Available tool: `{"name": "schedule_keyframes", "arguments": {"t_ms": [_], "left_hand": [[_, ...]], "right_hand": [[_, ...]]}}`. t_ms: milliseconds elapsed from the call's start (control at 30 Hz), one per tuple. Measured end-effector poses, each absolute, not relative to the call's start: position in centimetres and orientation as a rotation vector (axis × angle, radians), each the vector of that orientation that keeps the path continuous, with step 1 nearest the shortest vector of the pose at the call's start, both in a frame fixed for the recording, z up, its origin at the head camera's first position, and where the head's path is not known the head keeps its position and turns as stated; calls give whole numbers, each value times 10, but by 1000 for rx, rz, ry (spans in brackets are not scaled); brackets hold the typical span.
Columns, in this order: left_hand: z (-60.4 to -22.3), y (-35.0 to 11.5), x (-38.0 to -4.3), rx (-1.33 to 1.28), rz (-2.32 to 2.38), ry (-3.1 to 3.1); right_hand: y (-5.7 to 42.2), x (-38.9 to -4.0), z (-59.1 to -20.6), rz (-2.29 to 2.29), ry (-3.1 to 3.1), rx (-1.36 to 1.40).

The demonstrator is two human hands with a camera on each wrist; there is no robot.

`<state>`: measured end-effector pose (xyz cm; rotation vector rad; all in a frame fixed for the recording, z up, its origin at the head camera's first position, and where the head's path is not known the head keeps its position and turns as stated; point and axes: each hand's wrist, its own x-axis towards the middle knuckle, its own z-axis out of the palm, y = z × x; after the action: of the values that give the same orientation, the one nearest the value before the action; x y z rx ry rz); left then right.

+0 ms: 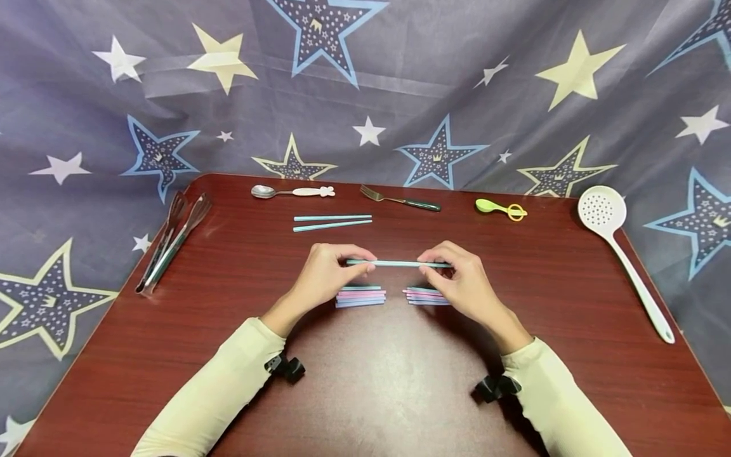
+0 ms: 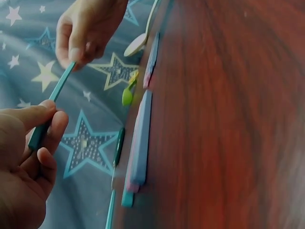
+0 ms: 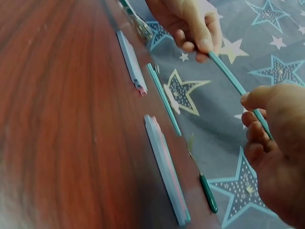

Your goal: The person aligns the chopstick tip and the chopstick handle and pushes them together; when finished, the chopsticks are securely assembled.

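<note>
Left hand (image 1: 330, 270) and right hand (image 1: 461, 273) pinch a stick (image 1: 396, 263); two bundles (image 1: 361, 297) lie on its near side.

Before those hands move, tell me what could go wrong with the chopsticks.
The left hand and right hand pinch one turquoise chopstick near its ends; if either lets go first, it may tip or drop.

The left pile and right pile lie close by with no band in sight, so a lowered hand could knock sticks out of line.
</note>
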<state>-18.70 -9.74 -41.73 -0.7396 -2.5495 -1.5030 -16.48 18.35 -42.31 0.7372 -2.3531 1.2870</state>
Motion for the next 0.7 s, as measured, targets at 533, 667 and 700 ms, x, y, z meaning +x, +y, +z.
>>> {"name": "schedule_keyframes", "arguments": {"t_ms": [533, 667, 700], "left_hand": [[-438, -191, -240, -414, -1201, -2682], [-447, -197, -250, -319, -1153, -2678], [-449, -198, -252, -293, -1148, -2682]], "right_hand": [[213, -165, -447, 1189, -2638, 712], [213, -165, -455, 1157, -2689, 761], [213, -165, -457, 1147, -2705, 768]]}}
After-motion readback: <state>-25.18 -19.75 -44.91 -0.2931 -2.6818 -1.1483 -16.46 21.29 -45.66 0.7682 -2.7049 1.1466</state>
